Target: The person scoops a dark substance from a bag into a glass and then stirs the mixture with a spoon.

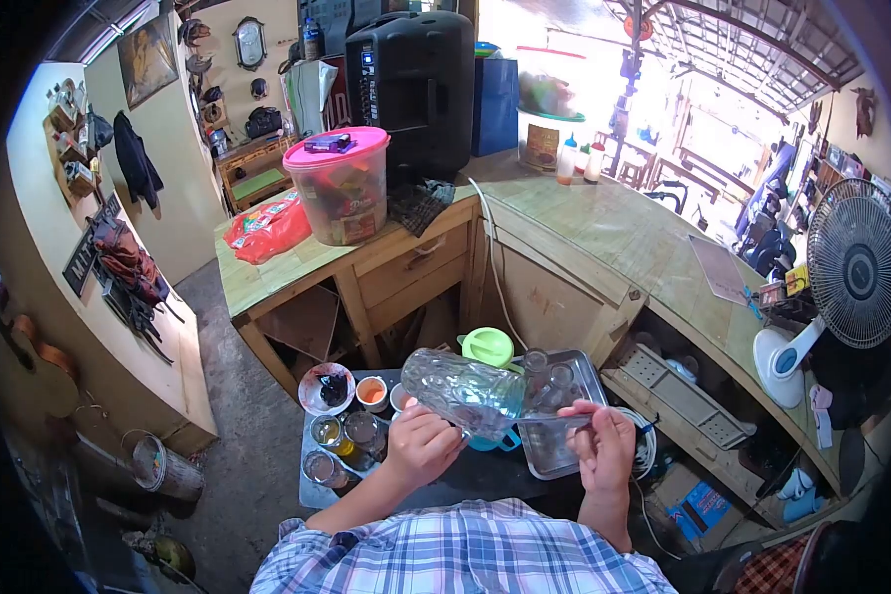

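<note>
My left hand [424, 445] is closed at the near side of a large clear glass vessel [455, 381], held tilted on its side above the low table. The vessel looks like a jar or pitcher; my fist hides whether it has a handle. Near its mouth, my right hand [604, 445] pinches a thin, pale, stick-like thing [556, 421] that reaches toward the vessel. What kind of thing it is does not show. Below and beyond are a pitcher with a light green lid [488, 346] and a metal tray [589, 381] with several glasses.
Cups and glasses, one with yellow liquid [329, 433], crowd the low table's left side near a bowl with dark contents [327, 388]. A wooden counter [584, 213] wraps around ahead, bearing a pink-lidded tub [339, 188], a black speaker [411, 94] and a fan [851, 262].
</note>
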Demonstrator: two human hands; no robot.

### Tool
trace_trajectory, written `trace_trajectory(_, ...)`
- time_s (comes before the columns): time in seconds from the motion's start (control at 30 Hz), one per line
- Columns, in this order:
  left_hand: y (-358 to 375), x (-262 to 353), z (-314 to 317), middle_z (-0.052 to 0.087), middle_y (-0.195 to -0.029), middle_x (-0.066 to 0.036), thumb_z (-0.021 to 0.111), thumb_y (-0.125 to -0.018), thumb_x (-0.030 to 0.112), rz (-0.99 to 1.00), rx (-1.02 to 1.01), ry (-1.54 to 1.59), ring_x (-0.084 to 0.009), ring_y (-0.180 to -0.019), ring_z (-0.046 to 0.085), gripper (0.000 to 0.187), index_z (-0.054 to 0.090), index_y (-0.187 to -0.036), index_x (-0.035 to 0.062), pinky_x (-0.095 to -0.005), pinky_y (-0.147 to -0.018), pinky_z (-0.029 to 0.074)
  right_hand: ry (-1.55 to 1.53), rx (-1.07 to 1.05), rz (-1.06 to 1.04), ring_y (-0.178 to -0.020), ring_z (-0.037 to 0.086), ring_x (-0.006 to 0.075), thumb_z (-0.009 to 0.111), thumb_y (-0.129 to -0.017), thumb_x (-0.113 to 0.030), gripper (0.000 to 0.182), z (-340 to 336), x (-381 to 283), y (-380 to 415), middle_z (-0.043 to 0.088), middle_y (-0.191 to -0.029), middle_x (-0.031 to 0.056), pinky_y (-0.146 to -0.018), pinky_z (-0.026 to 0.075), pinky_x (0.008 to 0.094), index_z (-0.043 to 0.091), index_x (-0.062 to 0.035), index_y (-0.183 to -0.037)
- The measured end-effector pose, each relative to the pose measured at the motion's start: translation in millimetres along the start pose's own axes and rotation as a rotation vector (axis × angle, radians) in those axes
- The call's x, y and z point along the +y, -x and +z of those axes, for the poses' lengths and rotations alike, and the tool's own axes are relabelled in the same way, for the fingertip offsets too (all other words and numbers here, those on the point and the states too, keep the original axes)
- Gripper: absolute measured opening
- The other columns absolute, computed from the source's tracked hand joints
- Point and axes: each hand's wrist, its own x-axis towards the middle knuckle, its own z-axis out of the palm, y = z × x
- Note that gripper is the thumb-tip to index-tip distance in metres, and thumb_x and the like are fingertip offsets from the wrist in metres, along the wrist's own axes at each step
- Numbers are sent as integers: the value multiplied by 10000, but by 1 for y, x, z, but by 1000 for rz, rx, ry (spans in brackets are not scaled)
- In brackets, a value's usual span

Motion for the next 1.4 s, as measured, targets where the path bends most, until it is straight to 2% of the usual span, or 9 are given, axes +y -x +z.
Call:
trace_trajectory(0.07, 6, -2, 3, 569, -656, -31, 774, -598, 77, -23, 21, 5, -199, -584, 579, 241, 565, -718, 85, -326, -596, 461, -137, 161, 100, -411, 356, 31, 470, -1008, -268, 408, 8, 1, -1, 694, -893, 171, -407, 282, 213, 591, 93, -1154)
trace_trajectory(0.23, 4, -7, -1, 567, -652, -29, 772, -575, 61, -39, 35, -23, -200, -583, 583, 251, 560, -706, 85, -328, -597, 467, -304, -184, 281, -397, 343, 40, 439, -1022, -245, 399, 12, 5, -4, 640, -1166, 186, -436, 288, 216, 530, 55, -1268)
trace_trajectory(0.8, 7, -10, -5, 543, -608, -29, 767, -576, 68, -64, 14, 2, -206, -551, 563, 253, 530, -663, 91, -329, -554, 438, -208, -251, 387, -393, 352, 20, 409, -1031, -212, 380, 7, 20, -14, 636, -1163, 223, -438, 306, 204, 534, 77, -1244)
trace_trajectory(0.9, 11, -9, -4, 539, -603, -32, 763, -581, 59, -70, 36, 31, -209, -541, 555, 255, 522, -657, 88, -331, -544, 431, -233, -5, 209, -415, 390, 20, 411, -1033, -206, 373, 8, 12, -16, 688, -885, 137, -448, 335, 207, 549, 78, -1232)
trace_trajectory(1.0, 12, -8, 0, 514, -562, -38, 771, -539, 26, -57, 1, 81, -226, -485, 523, 284, 509, -632, 83, -326, -489, 406, -139, -227, 256, -430, 422, 17, 448, -1023, -235, 363, 22, 35, -12, 689, -813, 137, -445, 338, 185, 590, 77, -1144)
trace_trajectory(1.07, 12, -9, -1, 508, -552, -40, 771, -544, 23, -86, -19, 90, -225, -481, 519, 275, 511, -613, 82, -328, -483, 402, -96, -200, 216, -445, 433, 16, 501, -1000, -292, 390, 16, 31, -12, 701, -842, 138, -443, 339, 178, 610, 67, -1105)
trace_trajectory(1.13, 13, -10, -7, 536, -573, -45, 759, -568, 16, -107, -14, 100, -228, -509, 544, 253, 524, -639, 79, -330, -504, 414, -44, 39, -179, -453, 417, 18, 524, -988, -327, 420, 1, 25, -12, 686, -802, 94, -451, 349, 191, 612, 55, -1141)
trace_trajectory(1.33, 19, -10, -1, 566, -594, -59, 754, -601, 15, -168, -71, 169, -245, -549, 581, 222, 551, -674, 68, -334, -535, 443, 549, -215, -130, -572, 576, 106, 508, -986, -290, 319, 28, 24, -15, 694, -795, 86, -534, 434, 230, 623, 7, -962)
trace_trajectory(1.4, 20, -11, -1, 567, -594, -62, 755, -605, 16, -181, -86, 194, -250, -552, 584, 220, 552, -674, 65, -337, -539, 447, 621, -42, -602, -595, 574, 133, 509, -964, -214, 229, 18, 28, -13, 676, -761, 62, -592, 452, 271, 603, -9, -996)
